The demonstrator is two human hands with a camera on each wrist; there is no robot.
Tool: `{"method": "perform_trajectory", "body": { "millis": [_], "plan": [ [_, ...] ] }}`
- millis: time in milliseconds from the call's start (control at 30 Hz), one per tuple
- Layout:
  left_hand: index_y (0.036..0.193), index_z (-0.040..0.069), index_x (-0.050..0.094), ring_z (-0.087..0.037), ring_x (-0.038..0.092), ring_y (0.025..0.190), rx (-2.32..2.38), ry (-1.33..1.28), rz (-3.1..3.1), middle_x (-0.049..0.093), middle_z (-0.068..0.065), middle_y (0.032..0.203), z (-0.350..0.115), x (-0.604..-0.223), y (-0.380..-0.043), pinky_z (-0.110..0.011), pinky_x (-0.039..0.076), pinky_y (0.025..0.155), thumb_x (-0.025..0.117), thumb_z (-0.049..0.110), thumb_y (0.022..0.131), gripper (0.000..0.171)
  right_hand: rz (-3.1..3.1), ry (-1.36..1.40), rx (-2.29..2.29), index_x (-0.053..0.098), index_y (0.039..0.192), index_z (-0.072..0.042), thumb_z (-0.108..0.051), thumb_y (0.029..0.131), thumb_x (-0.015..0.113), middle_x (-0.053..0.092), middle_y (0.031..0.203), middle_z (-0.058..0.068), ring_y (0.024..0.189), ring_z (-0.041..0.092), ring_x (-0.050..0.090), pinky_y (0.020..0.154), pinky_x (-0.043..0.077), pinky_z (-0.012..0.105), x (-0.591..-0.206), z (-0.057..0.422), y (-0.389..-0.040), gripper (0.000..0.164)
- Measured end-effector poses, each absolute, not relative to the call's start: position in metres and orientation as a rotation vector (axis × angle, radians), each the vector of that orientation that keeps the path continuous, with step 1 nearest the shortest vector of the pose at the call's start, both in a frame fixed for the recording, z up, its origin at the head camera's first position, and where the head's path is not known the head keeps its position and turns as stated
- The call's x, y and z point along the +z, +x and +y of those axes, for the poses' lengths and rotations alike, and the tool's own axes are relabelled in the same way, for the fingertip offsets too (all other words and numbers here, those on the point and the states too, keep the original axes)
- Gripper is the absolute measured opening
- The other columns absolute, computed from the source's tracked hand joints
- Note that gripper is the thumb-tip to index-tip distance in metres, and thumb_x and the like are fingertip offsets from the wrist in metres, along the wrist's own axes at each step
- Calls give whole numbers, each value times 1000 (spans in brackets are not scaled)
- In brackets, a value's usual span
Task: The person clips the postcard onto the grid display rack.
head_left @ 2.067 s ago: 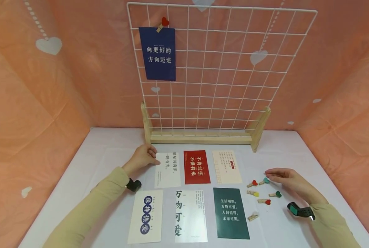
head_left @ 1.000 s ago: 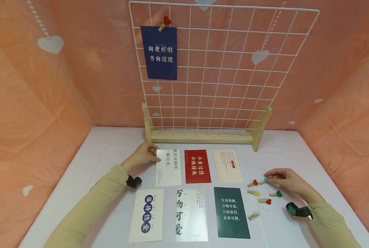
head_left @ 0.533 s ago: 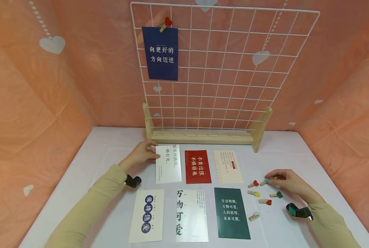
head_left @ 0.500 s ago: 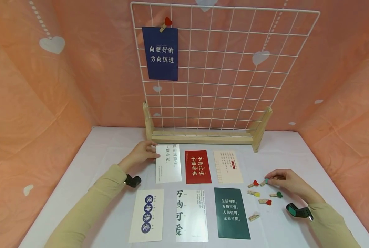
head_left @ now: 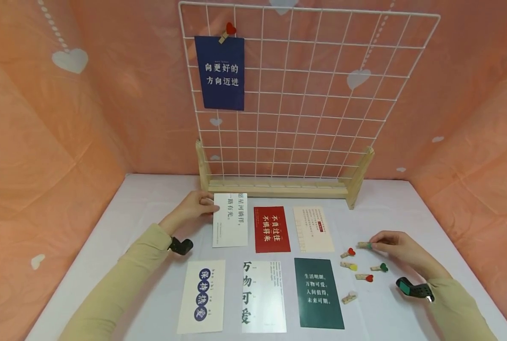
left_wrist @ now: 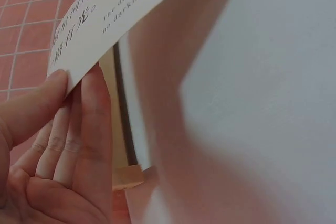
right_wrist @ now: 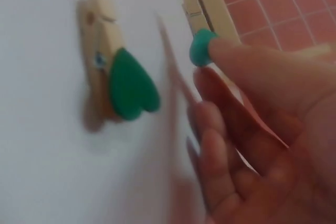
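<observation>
My left hand (head_left: pixel 192 207) pinches the left edge of a white postcard (head_left: pixel 230 227) between thumb and fingers. In the left wrist view the card (left_wrist: pixel 84 30) is raised at a tilt, the thumb on its printed face. On the right, my right hand (head_left: pixel 402 248) pinches a small wooden clothespin (head_left: pixel 363 245) with a teal heart. The right wrist view shows thumb and forefinger on that teal heart (right_wrist: pixel 201 48), the clothespin pointing away from the palm. A clothespin with a dark green heart (right_wrist: pixel 131 85) lies close beside this hand.
Several postcards lie on the white table (head_left: pixel 151 189), among them a red card (head_left: pixel 272 229) and a dark green card (head_left: pixel 319 293). More clothespins (head_left: pixel 364 277) are scattered right of them. Behind stands a white wire grid (head_left: pixel 297 94) on a wooden base (head_left: pixel 279 191); a blue card (head_left: pixel 220 97) hangs from it.
My left hand has lifted the white postcard and shifted it away from me, toward the grid. The right hand has taken hold of the teal-heart clothespin and turned it.
</observation>
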State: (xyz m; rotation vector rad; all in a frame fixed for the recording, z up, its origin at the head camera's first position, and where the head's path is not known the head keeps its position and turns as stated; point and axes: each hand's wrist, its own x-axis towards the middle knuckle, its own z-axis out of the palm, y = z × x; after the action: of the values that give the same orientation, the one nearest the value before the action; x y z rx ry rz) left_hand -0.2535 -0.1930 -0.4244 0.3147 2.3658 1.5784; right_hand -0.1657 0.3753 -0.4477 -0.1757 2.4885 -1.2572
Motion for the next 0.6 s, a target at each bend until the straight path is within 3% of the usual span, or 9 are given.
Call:
{"method": "perform_trajectory", "body": {
  "millis": [300, 600],
  "plan": [
    [116, -14, 54, -12, 65, 76, 1636, 244, 2331, 68, -17, 97, -201, -419, -258, -41, 56, 80, 67, 6, 89, 36, 2400, -131, -1412, 58, 111, 5, -20, 95, 62, 65, 105, 5, 89, 14, 56, 75, 51, 25, -442, 377, -166, 31],
    [113, -14, 54, -12, 66, 76, 1725, 231, 2309, 68, -18, 97, -203, -413, -261, -45, 54, 83, 66, 3, 89, 33, 2384, -185, -1495, 53, 110, 7, -21, 96, 60, 63, 103, 18, 85, 20, 60, 75, 54, 27, -429, 363, -177, 32]
  ]
}}
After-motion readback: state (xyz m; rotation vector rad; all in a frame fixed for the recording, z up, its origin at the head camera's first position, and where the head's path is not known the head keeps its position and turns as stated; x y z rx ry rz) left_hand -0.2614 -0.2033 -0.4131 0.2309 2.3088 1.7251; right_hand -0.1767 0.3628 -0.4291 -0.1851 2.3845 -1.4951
